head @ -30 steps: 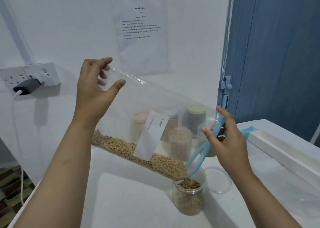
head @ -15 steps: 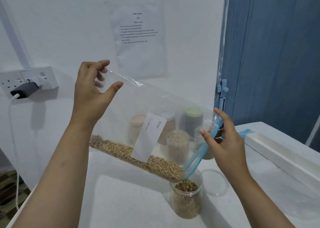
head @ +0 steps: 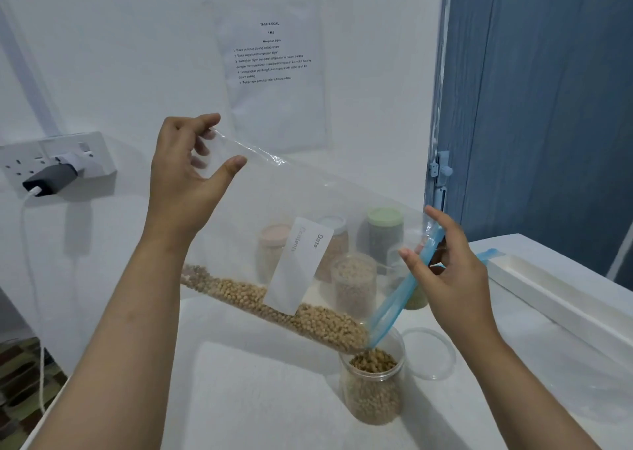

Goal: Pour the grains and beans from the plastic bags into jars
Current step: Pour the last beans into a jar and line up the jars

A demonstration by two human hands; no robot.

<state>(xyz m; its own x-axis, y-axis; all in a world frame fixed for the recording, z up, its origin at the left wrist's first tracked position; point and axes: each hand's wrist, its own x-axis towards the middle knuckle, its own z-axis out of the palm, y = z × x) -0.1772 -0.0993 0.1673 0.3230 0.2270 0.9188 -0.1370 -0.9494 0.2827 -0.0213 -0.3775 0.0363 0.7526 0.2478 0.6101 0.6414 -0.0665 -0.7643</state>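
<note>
Step in hand: pouring soybeans from the clear plastic bag into the open jar at lower centre of the frame.
Left grip: the left hand pinches the bag's raised bottom corner between thumb and curled fingers, upper left of centre.
Right grip: the right hand pinches the blue zip edge near the mouth, right of centre.
Bag: tilted, its low corner just over the jar's rim; beans lie along the lower fold.
Doing it well, as I judge: keep the mouth narrow and directly over the jar, and lift the far corner slowly, since the jar looks nearly full and could overflow.
Counter: white counter; a clear lid lies just right of the jar; other filled jars stand behind, seen through the bag.
Room: white wall with a printed sheet at upper centre, a socket with charger at left, a blue door at right.
</note>
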